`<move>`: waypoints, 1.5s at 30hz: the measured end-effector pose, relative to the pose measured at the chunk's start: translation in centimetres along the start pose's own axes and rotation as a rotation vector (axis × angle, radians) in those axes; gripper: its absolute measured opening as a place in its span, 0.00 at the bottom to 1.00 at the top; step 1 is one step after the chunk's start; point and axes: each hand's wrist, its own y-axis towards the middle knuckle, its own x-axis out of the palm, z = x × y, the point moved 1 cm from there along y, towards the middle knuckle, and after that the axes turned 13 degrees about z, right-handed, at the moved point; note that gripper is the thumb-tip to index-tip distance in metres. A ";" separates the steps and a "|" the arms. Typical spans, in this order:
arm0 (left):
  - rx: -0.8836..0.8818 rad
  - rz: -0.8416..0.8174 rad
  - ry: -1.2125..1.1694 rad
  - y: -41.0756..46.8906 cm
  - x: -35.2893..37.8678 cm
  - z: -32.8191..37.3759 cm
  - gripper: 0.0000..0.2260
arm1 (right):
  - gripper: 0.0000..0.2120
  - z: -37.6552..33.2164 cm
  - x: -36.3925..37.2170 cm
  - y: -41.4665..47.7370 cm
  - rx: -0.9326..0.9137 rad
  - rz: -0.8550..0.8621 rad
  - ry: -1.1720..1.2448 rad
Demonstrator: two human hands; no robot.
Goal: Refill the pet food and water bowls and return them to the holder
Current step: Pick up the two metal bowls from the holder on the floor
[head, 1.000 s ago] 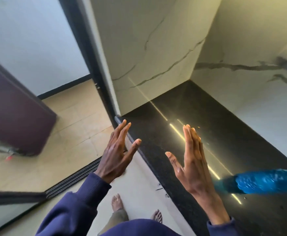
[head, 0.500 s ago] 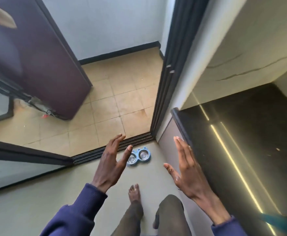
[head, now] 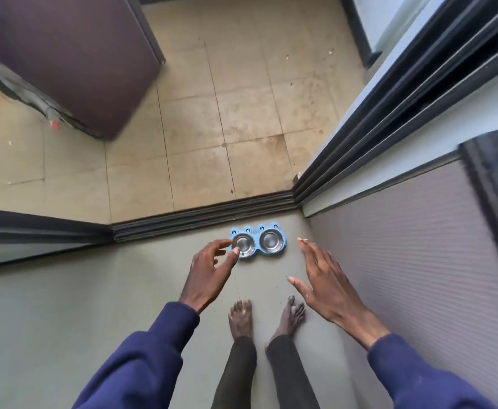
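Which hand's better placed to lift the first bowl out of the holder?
Left. The left hand lines up with the left bowl in the blue holder, fingers curled toward its rim. The right hand is flat, open, off to the holder's right.

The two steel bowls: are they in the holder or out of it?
In: both steel bowls sit in the blue holder on the floor.

I wear a navy blue sweatshirt; its long sleeves end in ribbed cuffs at my left hand (head: 209,274) and right hand (head: 327,283). My trousers (head: 236,376) are dark and slim-legged, and my feet (head: 241,320) are bare.
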 end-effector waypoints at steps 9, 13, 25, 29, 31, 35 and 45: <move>-0.035 0.050 0.099 8.5 15.2 -16.2 0.17 | 0.37 9.4 20.4 7.5 0.013 -0.158 -0.025; -0.183 0.195 -0.005 11.8 19.8 -21.5 0.10 | 0.35 12.6 26.8 10.0 -0.032 -0.217 -0.038; -0.623 0.409 -0.086 19.3 28.8 -33.7 0.15 | 0.20 17.4 39.3 18.1 0.118 -0.044 -0.006; -0.709 0.470 -0.096 21.0 30.0 -35.5 0.20 | 0.25 18.0 41.7 19.9 0.258 0.041 0.010; -0.740 0.483 -0.127 21.2 30.1 -36.0 0.19 | 0.26 18.5 42.3 20.6 0.337 0.040 -0.002; -0.747 0.484 -0.174 20.6 29.8 -35.7 0.14 | 0.17 19.0 41.8 21.4 0.444 0.095 0.034; -0.807 0.481 -0.443 13.1 21.2 -26.9 0.07 | 0.09 14.0 30.4 15.3 0.440 0.194 0.171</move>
